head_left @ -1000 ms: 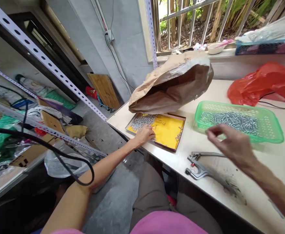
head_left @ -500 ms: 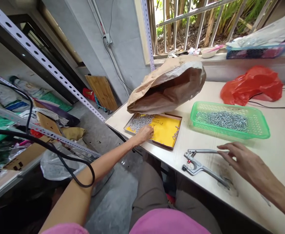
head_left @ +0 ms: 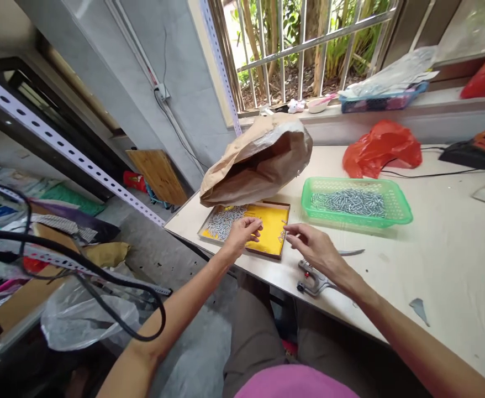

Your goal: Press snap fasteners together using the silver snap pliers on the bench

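Yellow-lined tray (head_left: 270, 222) near both hands (head_left: 242, 233) (head_left: 317, 246)

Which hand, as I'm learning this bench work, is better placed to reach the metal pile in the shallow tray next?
Probably the left hand: it is over the tray, close to the metal pile. The right hand is at the tray's other end, farther from that pile.

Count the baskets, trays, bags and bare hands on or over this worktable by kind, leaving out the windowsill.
Green perforated plastic basket: 1
Shallow yellow-bottomed tray: 1
Brown paper sack: 1
Red plastic bag: 1
Bare hands: 2, the left hand and the right hand
Total: 6
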The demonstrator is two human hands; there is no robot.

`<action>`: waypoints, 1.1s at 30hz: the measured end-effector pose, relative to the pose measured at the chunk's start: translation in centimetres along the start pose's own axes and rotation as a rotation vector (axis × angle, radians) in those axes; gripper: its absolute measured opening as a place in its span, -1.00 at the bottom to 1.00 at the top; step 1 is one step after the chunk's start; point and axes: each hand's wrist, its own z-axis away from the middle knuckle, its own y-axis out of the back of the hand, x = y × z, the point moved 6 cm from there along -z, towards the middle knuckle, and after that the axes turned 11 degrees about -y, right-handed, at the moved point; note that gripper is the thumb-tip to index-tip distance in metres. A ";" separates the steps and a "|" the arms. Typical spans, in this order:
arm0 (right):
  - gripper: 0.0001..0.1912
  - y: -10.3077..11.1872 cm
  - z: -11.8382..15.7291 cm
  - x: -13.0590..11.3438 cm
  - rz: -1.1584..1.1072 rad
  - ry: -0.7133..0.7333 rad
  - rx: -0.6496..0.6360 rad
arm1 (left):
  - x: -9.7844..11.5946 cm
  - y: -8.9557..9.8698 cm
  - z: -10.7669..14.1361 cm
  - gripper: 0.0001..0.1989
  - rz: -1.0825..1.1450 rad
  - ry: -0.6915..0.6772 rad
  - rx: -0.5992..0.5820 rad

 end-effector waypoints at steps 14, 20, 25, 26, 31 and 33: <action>-0.70 3.1 12.7 9.3 0.715 -0.185 -0.090 | -6.2 -9.6 5.8 -0.83 -0.308 0.242 -0.319; -0.70 2.9 12.7 10.2 0.736 -0.212 -0.078 | -6.1 -10.5 5.8 -0.80 -0.355 0.240 -0.385; -0.71 3.1 12.8 10.2 0.695 -0.159 -0.041 | -6.1 -11.0 6.0 -0.75 -0.405 0.237 -0.436; -0.72 3.1 12.8 10.1 0.686 -0.149 -0.033 | -6.2 -11.1 6.0 -0.72 -0.424 0.231 -0.450; -0.75 3.2 12.8 9.9 0.686 -0.140 -0.004 | -6.3 -11.2 5.6 -0.70 -0.557 0.243 -0.513; -0.74 3.1 12.7 9.9 0.698 -0.151 -0.008 | -6.3 -11.2 5.4 -0.71 -0.568 0.275 -0.545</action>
